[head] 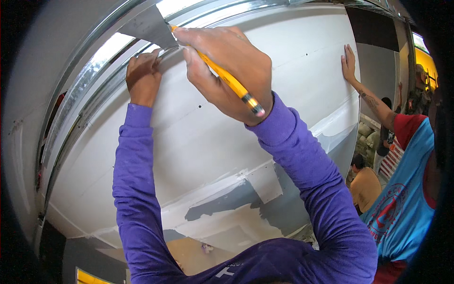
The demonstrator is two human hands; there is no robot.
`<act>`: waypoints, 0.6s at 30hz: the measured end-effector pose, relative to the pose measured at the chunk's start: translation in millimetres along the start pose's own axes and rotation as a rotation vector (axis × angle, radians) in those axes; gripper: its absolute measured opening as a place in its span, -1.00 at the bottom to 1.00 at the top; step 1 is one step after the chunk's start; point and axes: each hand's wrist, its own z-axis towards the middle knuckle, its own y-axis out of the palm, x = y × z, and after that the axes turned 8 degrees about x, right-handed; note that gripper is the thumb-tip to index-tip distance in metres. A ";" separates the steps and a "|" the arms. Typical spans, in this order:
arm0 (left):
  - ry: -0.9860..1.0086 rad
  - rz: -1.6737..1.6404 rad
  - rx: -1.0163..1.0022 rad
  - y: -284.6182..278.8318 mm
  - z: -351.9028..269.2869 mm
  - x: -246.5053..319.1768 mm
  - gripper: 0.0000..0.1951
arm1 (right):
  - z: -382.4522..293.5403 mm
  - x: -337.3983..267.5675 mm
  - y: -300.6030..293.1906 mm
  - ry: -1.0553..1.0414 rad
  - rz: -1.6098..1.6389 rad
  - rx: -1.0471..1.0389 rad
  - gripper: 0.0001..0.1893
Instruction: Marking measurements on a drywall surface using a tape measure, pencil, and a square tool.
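My right hand (230, 67) holds a yellow pencil (227, 76) between thumb and fingers, its pink eraser end towards me. The pencil's dark tip meets the right edge of a flat grey sheet piece (149, 26) at the top. My left hand (143, 76) is curled at that piece's lower corner, by a metal channel (106, 83). Its fingertips are partly hidden there. Below both hands spreads a large white wall panel (198, 142) with dark screw spots and faint lines.
At the right, a co-worker in a blue and red shirt (400, 188) rests a hand (349, 64) on the panel's edge. Another person (365, 184) is lower behind. A patched grey and white surface (227, 202) lies below the panel. Metal framing (76, 80) curves along the left.
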 end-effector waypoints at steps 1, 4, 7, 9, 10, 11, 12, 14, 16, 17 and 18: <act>-0.019 -0.021 0.005 -0.2 0.1 0.3 -0.72 | -0.4 -0.5 -0.5 0.011 0.011 -0.003 -0.69; -0.021 -0.010 -0.024 -1.0 2.1 -0.5 -0.71 | -0.8 -1.0 -0.5 0.001 -0.006 0.008 -0.69; -0.026 0.016 -0.066 -2.4 0.8 -1.3 -0.69 | -0.7 -1.1 2.4 0.024 0.029 0.004 -0.71; -0.037 0.003 -0.057 -1.5 0.9 -2.5 -0.69 | -0.6 -1.0 2.4 0.010 0.014 0.020 -0.71; -0.026 -0.005 -0.041 -1.0 0.8 -3.1 -0.68 | -0.4 -0.6 2.1 0.011 -0.004 0.016 -0.71; -0.014 -0.013 -0.033 -0.9 0.0 -3.5 -0.68 | -0.4 -0.7 1.3 -0.006 0.008 0.031 -0.71; -0.011 -0.011 -0.036 -0.7 -0.3 -3.9 -0.68 | -0.2 -0.7 0.0 0.008 0.026 0.021 -0.71; -0.025 -0.013 -0.040 0.7 0.5 -4.3 -0.68 | 0.4 0.4 -1.6 0.018 0.041 0.015 -0.71; 0.008 -0.005 -0.026 1.4 1.0 -4.7 -0.68 | 0.5 1.8 -2.5 0.011 0.028 0.058 -0.70; 0.025 0.009 -0.024 1.7 1.2 -4.7 -0.69 | 0.4 2.3 -2.3 0.008 0.027 0.054 -0.70; 0.042 0.004 -0.020 2.3 1.6 -4.4 -0.69 | 0.4 2.8 -1.3 0.010 0.027 0.050 -0.70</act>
